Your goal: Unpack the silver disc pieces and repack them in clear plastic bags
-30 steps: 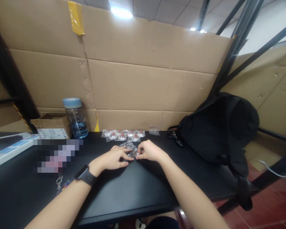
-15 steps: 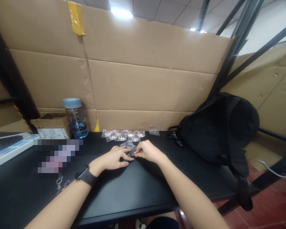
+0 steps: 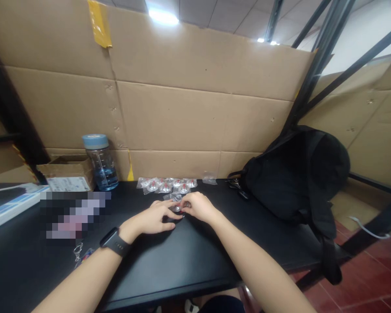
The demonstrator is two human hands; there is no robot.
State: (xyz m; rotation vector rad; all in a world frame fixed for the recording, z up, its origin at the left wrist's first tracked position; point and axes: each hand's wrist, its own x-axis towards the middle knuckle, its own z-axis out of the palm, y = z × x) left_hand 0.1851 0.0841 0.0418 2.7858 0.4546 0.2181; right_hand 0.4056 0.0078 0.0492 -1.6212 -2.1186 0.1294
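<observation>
My left hand (image 3: 154, 218), with a dark watch (image 3: 115, 241) on its wrist, lies low over the black tabletop. Its fingers are stretched and apart, the tips reaching a crinkled clear plastic bag (image 3: 172, 197) and a small round shiny piece (image 3: 177, 208). From the other side, my right hand (image 3: 197, 206) pinches at that round piece; its fingertips partly hide it. Just beyond both hands, several clear bags with round shiny pieces with red middles (image 3: 165, 188) lie close together against the cardboard.
A water bottle (image 3: 101, 163) and an open cardboard box (image 3: 68, 171) stand at the back left. A blurred-out patch (image 3: 78, 215) and a key ring (image 3: 78, 249) lie left. One clear bag (image 3: 210, 178) lies at the back, and a black backpack (image 3: 293, 187) fills the right.
My right hand has shifted slightly left over the round piece, which now shows more between the hands. My left hand stays nearly in place. The whole view has moved a little.
</observation>
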